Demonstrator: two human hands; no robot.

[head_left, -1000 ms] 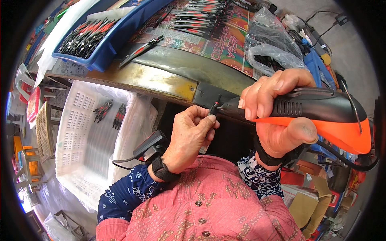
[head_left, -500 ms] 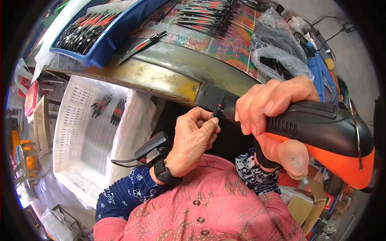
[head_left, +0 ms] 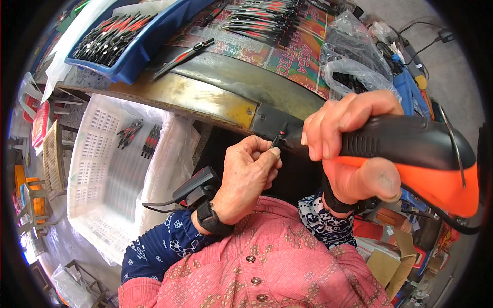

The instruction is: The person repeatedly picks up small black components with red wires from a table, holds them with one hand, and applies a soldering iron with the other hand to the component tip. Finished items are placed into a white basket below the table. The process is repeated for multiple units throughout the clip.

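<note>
My left hand (head_left: 246, 172) is closed, thumb and forefinger pinching a small slim black part with a red bit (head_left: 278, 139) below the bench edge. My right hand (head_left: 352, 138) wraps around a thick orange-and-black power tool (head_left: 411, 146), shaped like an electric screwdriver, with a wire loop at its back. Its black nose points left and meets the pinched part or lies just behind it; I cannot tell if they touch. My fingers hide most of the part. On the bench edge lies one slim black, grey and red pen-like piece (head_left: 183, 59).
A blue bin (head_left: 123, 74) full of pen-like pieces stands at the far left of the bench (head_left: 200, 97). Rows of similar pieces (head_left: 264, 20) lie on printed sheeting. A clear bag (head_left: 354, 56) sits at the far right. A white lined basket (head_left: 102, 169) holds two small bundles.
The back end of the power tool has tilted up slightly with my right hand, and a cable now shows beneath it. My left hand stays nearly still, pinching the same part.
</note>
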